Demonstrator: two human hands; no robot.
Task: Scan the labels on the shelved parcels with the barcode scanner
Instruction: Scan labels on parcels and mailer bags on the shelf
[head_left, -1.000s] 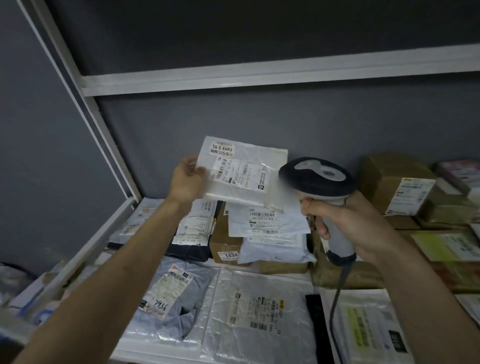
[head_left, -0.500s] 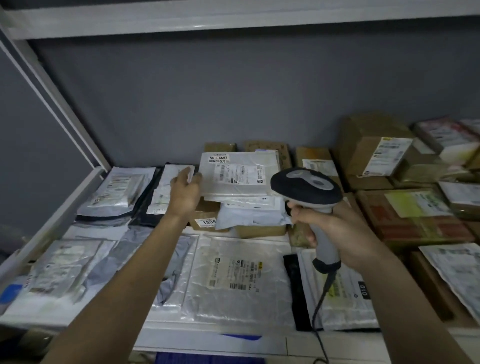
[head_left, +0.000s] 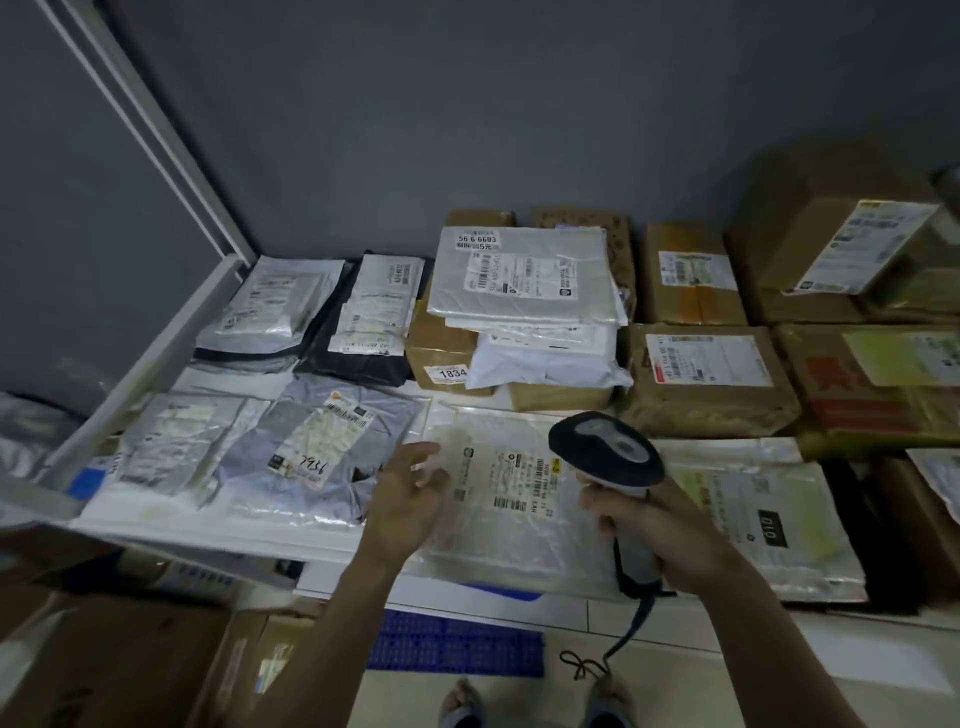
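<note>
Two hands at work over a white shelf (head_left: 218, 535) packed with parcels. Right hand (head_left: 660, 525) wrapped around the grey handle of a barcode scanner (head_left: 605, 452), dark head tipped toward the printed label (head_left: 519, 480) of a clear plastic mailer (head_left: 498, 499) lying flat at the shelf's front edge. Left hand (head_left: 410, 488) loose and spread, fingers relaxed, holding nothing, poised at the mailer's left border; contact with the plastic impossible to judge. Scanner cord (head_left: 602, 657) trailing down off the front lip and looping on the pale floor. Just left of the mailer, a grey bag (head_left: 322, 441) marked 7936 by hand, then another crumpled bag (head_left: 171, 447) out against the slanted shelf rail (head_left: 150, 364). To the right, a second clear mailer (head_left: 769, 509) with a dark tag, its corner overhanging the shelf front. Behind, against the grey back wall (head_left: 467, 104), a stack of white mailers (head_left: 524, 275) on a brown box (head_left: 441, 358) numbered 1834, its top label reading 56-6-6603. Further brown boxes (head_left: 706, 374) filling the right side edge to edge. Open air above the whole row, up to the wall; bare shelf only in a narrow strip between front and back rows. Cardboard cartons (head_left: 114, 670) and a blue crate (head_left: 457, 644) below the shelf front.
</note>
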